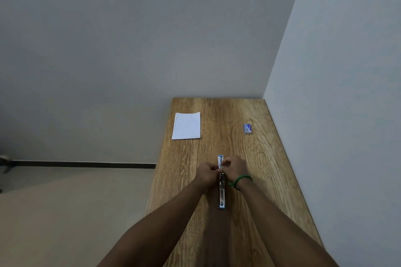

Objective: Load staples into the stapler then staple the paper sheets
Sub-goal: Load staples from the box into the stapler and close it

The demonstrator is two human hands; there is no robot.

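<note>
While the stapler (221, 188) lies swung open lengthwise on the counter (271, 169), loading looks to be the step in hand, not finished. The left hand (208, 172) curls its fingers against the stapler's middle. The right hand (235, 167) pinches at the far half, though whether a staple strip sits between its fingertips is too small to tell. The staple box (247, 129) rests far right. The paper sheets (186, 125) lie far left, well apart, not yet stapled.
</note>
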